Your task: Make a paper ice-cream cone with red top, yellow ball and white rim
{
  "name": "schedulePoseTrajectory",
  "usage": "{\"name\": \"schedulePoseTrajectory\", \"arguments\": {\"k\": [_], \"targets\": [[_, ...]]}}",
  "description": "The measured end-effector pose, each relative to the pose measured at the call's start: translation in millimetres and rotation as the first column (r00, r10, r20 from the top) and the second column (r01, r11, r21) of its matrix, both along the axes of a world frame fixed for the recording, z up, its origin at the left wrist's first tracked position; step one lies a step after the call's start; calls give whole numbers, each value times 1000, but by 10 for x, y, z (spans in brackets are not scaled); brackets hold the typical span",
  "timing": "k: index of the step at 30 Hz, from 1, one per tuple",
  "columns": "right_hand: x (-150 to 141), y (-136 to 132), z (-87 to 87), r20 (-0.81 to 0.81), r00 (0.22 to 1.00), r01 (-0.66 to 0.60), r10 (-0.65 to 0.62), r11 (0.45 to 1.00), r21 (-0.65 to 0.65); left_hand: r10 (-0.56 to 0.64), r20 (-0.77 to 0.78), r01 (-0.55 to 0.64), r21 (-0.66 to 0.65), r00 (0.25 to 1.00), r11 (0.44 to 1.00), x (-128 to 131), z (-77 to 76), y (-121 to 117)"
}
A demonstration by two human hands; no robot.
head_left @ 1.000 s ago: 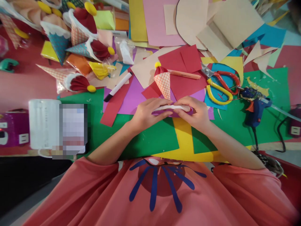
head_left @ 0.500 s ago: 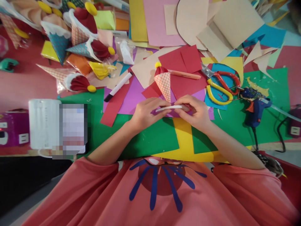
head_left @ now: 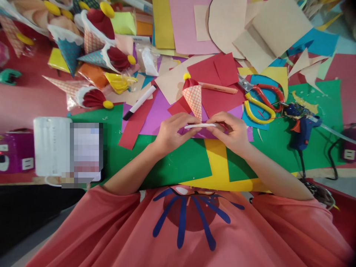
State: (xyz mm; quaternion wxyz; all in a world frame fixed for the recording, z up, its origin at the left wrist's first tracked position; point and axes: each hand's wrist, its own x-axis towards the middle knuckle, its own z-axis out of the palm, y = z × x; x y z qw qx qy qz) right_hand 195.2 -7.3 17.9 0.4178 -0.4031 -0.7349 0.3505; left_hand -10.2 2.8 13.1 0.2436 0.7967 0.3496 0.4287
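Note:
Both of my hands meet over the purple sheet [head_left: 150,124], fingers bent in a pinch. Between them stretches a thin white strip [head_left: 200,125], which looks like soft clay. My left hand [head_left: 172,132] pinches its left part, and my right hand [head_left: 233,133] holds its right end. Something dark red shows behind the right fingers; I cannot make out what it is. Just beyond the fingertips lies a small checked paper cone [head_left: 194,99] with a dark red top and a yellow ball.
A black-and-white marker [head_left: 139,102] and an orange pen [head_left: 218,88] lie beyond my hands. Scissors [head_left: 261,107] and a blue glue gun [head_left: 302,129] are at right. Several decorated cones [head_left: 94,97] crowd the upper left. A phone [head_left: 86,152] stands at left.
The white strip looks slightly straighter and more level between my fingers. Both hands stay in nearly the same place.

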Motion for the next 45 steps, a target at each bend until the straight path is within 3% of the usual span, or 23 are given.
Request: {"name": "schedulePoseTrajectory", "arguments": {"k": [4,10,30,37,45], "targets": [[-4,-11,14,31,999,14,-13,999,-38,10,-13,-9,42,1000,999,-9,0,4],[-11,1,16,37,999,-11,10,1000,24,-11,-44,13,45,999,999,-11,2,4],[-6,-10,24,61,996,-69,68,997,23,-45,-37,49,114,998,992,9,15,0],[-5,-2,7,47,998,-52,50,998,38,26,23,-25,-15,999,1000,-10,-19,-16],[9,1,27,26,1000,-11,9,999,44,31,41,-31,-6,999,1000,-10,14,-25]]}}
